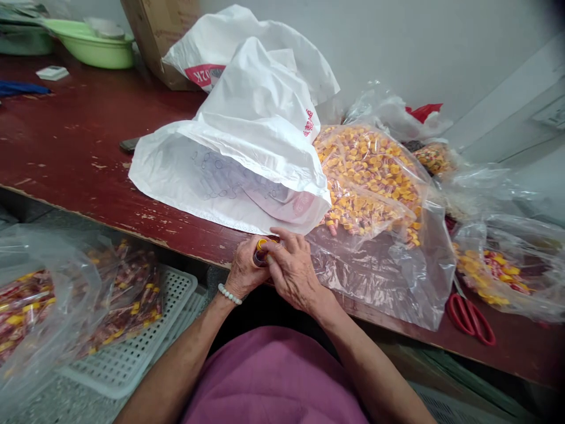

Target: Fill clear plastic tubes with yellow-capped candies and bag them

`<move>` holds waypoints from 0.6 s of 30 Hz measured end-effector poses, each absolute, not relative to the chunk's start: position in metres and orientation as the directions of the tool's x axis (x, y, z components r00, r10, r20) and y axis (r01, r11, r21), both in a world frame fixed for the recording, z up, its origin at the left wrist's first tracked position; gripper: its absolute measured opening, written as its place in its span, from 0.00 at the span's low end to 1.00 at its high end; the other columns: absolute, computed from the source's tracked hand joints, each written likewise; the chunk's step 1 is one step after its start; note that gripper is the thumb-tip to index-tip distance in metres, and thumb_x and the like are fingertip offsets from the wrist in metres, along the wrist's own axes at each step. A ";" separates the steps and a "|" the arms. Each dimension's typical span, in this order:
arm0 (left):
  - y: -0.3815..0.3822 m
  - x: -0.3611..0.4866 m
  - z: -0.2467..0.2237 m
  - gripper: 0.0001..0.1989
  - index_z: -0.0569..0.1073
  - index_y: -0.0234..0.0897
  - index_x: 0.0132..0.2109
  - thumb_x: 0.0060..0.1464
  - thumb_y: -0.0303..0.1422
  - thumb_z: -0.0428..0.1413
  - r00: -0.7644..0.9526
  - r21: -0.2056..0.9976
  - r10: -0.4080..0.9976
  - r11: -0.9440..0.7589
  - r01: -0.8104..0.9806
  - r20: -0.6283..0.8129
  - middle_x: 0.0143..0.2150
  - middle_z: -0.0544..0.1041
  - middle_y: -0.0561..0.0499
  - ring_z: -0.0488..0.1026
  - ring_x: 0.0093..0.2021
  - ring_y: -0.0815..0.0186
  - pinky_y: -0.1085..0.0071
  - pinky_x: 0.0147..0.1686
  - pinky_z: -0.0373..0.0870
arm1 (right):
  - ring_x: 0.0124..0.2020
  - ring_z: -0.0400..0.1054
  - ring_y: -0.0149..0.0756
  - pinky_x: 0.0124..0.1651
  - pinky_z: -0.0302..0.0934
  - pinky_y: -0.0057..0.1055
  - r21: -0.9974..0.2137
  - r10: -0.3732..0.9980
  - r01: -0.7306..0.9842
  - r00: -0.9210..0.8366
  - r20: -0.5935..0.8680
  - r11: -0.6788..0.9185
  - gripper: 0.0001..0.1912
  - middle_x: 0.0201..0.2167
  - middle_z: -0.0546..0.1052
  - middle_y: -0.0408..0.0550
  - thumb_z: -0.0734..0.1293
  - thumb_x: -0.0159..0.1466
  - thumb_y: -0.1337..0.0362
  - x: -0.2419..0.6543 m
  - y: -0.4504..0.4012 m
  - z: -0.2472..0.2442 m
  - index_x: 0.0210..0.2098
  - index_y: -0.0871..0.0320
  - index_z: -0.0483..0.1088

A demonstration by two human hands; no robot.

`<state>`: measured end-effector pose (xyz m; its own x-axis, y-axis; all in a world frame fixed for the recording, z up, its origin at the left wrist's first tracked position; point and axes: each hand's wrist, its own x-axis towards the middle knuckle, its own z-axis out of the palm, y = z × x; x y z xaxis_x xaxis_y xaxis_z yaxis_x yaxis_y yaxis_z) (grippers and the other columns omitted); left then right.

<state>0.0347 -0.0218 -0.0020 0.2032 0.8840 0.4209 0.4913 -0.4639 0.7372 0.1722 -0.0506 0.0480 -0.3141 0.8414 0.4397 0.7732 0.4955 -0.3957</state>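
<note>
My left hand (247,270), with a pale bead bracelet (230,294) on its wrist, is closed around a small dark tube (259,258) that has a yellow top. My right hand (295,270) meets it at the table's front edge, its thumb and fingers bent at the yellow top. Whether the right fingers grip a separate piece is hidden. Just beyond the hands lies a white sack (265,153), its mouth facing me, with faint dark rings showing inside. To its right a clear plastic bag (384,277) holds many small yellow-topped pieces (371,171).
Red-handled scissors (471,318) lie right on the dark red table (79,147), near another clear bag (507,271). Lower left, bags of yellow-capped tubes (128,294) rest on a white perforated basket (176,294). A green basin (95,47) and cardboard box (154,41) stand behind.
</note>
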 end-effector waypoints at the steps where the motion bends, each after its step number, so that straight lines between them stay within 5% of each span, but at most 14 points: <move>1: -0.021 0.034 -0.004 0.11 0.68 0.36 0.38 0.46 0.35 0.55 0.203 0.736 0.880 -0.472 0.486 0.430 0.33 0.75 0.49 0.71 0.34 0.62 0.67 0.35 0.66 | 0.52 0.57 0.44 0.53 0.54 0.47 -0.372 0.854 0.794 -0.328 0.403 0.481 0.13 0.57 0.62 0.49 0.59 0.63 0.64 0.169 -0.051 0.049 0.46 0.52 0.69; 7: -0.021 0.033 -0.006 0.16 0.68 0.37 0.38 0.43 0.39 0.59 0.194 0.757 0.904 -0.426 0.496 0.381 0.32 0.75 0.50 0.71 0.32 0.63 0.68 0.33 0.68 | 0.54 0.58 0.42 0.54 0.56 0.42 -0.460 0.856 0.755 -0.255 0.451 0.467 0.15 0.58 0.60 0.52 0.60 0.64 0.59 0.187 -0.068 0.056 0.49 0.53 0.67; 11: -0.023 0.036 -0.007 0.17 0.67 0.36 0.39 0.40 0.35 0.61 0.142 0.784 0.930 -0.362 0.504 0.338 0.34 0.75 0.50 0.72 0.32 0.64 0.69 0.34 0.70 | 0.44 0.65 0.37 0.47 0.60 0.37 -0.554 0.757 0.800 0.209 0.619 0.232 0.11 0.40 0.70 0.51 0.58 0.64 0.62 0.272 -0.084 0.040 0.39 0.57 0.70; 14: -0.022 0.037 -0.009 0.19 0.67 0.36 0.40 0.39 0.34 0.61 0.137 0.775 0.931 -0.357 0.522 0.338 0.35 0.75 0.49 0.73 0.33 0.64 0.69 0.34 0.71 | 0.35 0.66 0.38 0.41 0.61 0.37 -0.545 0.762 0.829 0.433 0.482 -0.127 0.16 0.33 0.72 0.51 0.55 0.63 0.59 0.335 -0.077 0.023 0.36 0.61 0.70; 18: -0.021 0.036 -0.010 0.19 0.67 0.37 0.41 0.40 0.34 0.61 0.157 0.772 0.927 -0.371 0.516 0.341 0.36 0.75 0.49 0.73 0.34 0.63 0.68 0.35 0.71 | 0.34 0.67 0.37 0.39 0.61 0.34 -0.492 0.851 0.861 0.350 0.390 -0.129 0.17 0.33 0.74 0.52 0.56 0.62 0.58 0.345 -0.034 0.010 0.36 0.61 0.72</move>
<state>0.0360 -0.0210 -0.0100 0.1566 0.9269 0.3411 0.5160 -0.3713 0.7720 0.3455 -0.0344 0.0098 0.3503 0.8515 0.3902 0.8612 -0.1289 -0.4917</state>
